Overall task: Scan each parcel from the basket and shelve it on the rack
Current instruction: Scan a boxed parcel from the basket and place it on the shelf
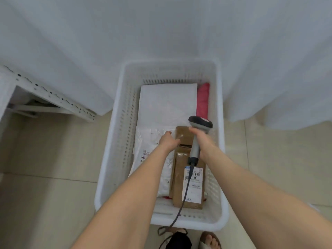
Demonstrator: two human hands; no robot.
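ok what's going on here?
A person stands over a white plastic basket of parcels. Their right hand grips a corded barcode scanner above a brown cardboard box. The left hand reaches down to where that box meets a white poly mailer. Whether it has gripped anything isn't clear. No parcel is lifted out.

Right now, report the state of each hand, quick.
Left hand: at the edge of the brown box; whether it grips cannot be told.
Right hand: closed, holding the scanner by its handle.
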